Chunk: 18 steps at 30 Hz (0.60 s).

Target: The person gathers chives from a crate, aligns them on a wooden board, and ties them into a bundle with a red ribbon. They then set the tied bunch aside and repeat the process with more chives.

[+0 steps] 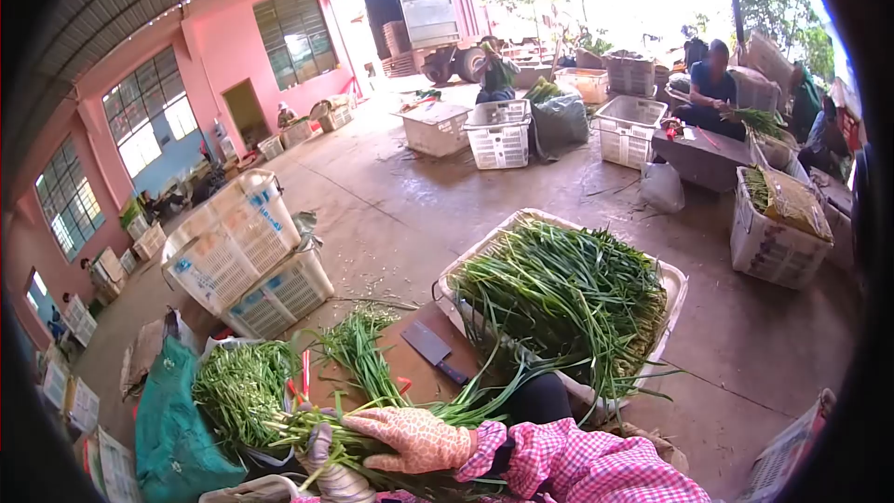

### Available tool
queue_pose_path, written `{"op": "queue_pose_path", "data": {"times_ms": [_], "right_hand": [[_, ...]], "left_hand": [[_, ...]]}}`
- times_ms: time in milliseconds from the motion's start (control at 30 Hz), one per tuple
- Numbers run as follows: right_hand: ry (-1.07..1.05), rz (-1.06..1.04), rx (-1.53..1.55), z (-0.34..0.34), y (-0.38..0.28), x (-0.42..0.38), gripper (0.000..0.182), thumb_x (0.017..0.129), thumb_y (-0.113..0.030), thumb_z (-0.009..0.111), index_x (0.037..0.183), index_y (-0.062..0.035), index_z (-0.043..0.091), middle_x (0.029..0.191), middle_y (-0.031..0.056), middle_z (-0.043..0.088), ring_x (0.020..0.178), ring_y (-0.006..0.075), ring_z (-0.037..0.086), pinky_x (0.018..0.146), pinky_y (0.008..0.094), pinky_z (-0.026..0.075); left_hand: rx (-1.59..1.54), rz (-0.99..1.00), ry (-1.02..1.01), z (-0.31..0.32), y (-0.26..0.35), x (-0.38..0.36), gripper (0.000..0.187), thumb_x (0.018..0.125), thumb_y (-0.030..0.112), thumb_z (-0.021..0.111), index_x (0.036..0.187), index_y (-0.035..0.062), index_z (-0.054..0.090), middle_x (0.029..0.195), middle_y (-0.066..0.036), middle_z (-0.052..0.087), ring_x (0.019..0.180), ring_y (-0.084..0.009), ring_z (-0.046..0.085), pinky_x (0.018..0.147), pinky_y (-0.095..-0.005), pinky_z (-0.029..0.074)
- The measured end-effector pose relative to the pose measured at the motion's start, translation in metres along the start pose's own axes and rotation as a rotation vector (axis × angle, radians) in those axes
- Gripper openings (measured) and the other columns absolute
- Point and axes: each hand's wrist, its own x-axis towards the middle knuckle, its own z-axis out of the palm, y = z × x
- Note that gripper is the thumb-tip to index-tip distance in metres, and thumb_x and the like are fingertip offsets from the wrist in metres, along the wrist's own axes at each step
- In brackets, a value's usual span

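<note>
My left hand (333,470), in a pale striped glove, is closed around a bunch of long green stalks like chives (303,428) at the bottom of the view. My right hand (410,438), in an orange patterned glove, lies over the same bunch with its fingers curled onto it; its fingertips are partly hidden. Leaves trail from the bunch toward my right sleeve. Just beyond my hands is a brown board (419,386) bearing a cleaver (428,345) and a smaller bunch of greens (368,363). Cut green pieces (244,387) heap up to the left.
A white crate (675,307) piled with long greens (559,289) stands ahead right. Two stacked crates (237,237) are ahead left, beside a teal sack (182,428). Farther off, people (712,84) sit among crates, and a truck (424,9) is parked behind.
</note>
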Motion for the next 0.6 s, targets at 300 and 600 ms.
{"op": "queue_pose_path", "data": {"times_ms": [300,600], "right_hand": [[-0.004,-0.115,0.293,-0.052,0.014,0.036,0.068,0.09,-0.043,0.058,0.141,-0.0034,0.037,0.138,0.0212,0.043,0.129,0.0349,0.041,0.107,0.041,0.034],[-0.524,0.349,0.667,0.042,0.128,-0.032,0.066,0.095,-0.05,0.048,0.137,0.0008,0.042,0.132,0.0175,0.052,0.122,0.0265,0.048,0.104,0.0362,0.037]], "left_hand": [[0.031,0.096,-0.355,0.032,0.039,0.002,0.065,0.078,0.013,0.073,0.131,-0.0021,0.038,0.103,-0.021,0.06,0.084,-0.0281,0.066,0.069,-0.0393,0.059],[-0.982,-0.187,-0.367,0.007,0.109,0.02,0.05,0.093,0.025,0.058,0.138,0.0135,0.038,0.117,-0.013,0.058,0.106,-0.0288,0.057,0.096,-0.05,0.046]]}}
